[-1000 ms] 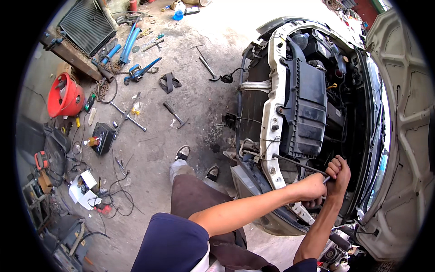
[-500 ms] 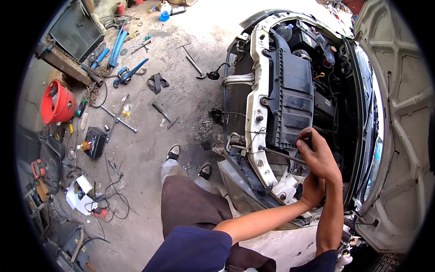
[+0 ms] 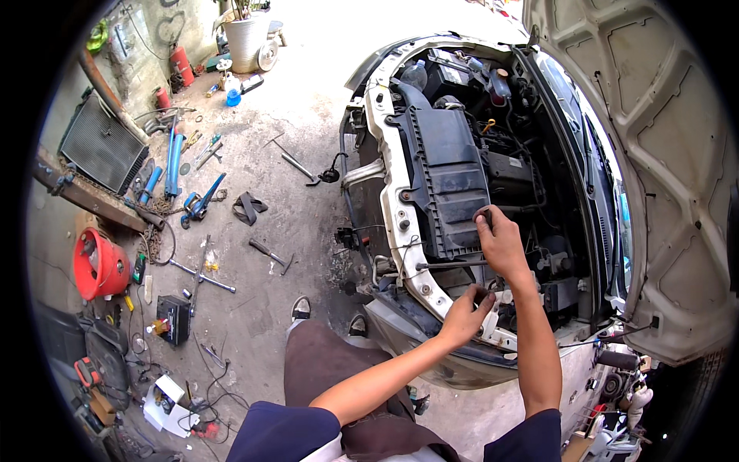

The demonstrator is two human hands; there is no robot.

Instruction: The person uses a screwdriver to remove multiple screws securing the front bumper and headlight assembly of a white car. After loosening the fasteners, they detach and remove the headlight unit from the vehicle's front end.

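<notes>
My right hand is over the near corner of the black plastic engine cover. Its thumb and fingertips are pinched together, and what they hold, if anything, is too small to make out. A thin dark rod runs across the pale front crossmember and disappears behind this hand; I cannot tell whether the hand touches it. Closer to me, my left hand hovers above the car's near front corner. Its fingers are half curled, a gap separates them from the thumb, and no held thing shows.
The raised hood flanks the engine bay on the right. Across the floor to the left are a hammer, a cross wrench, a black strap, blue tools, a black battery and a red bucket. Cables trail near a white box.
My hands, overlapping earlier, are now apart, with the left one nearer me. The dark piece seen in my right hand no longer shows clearly. The whole view has shifted, showing more of the far wall.
</notes>
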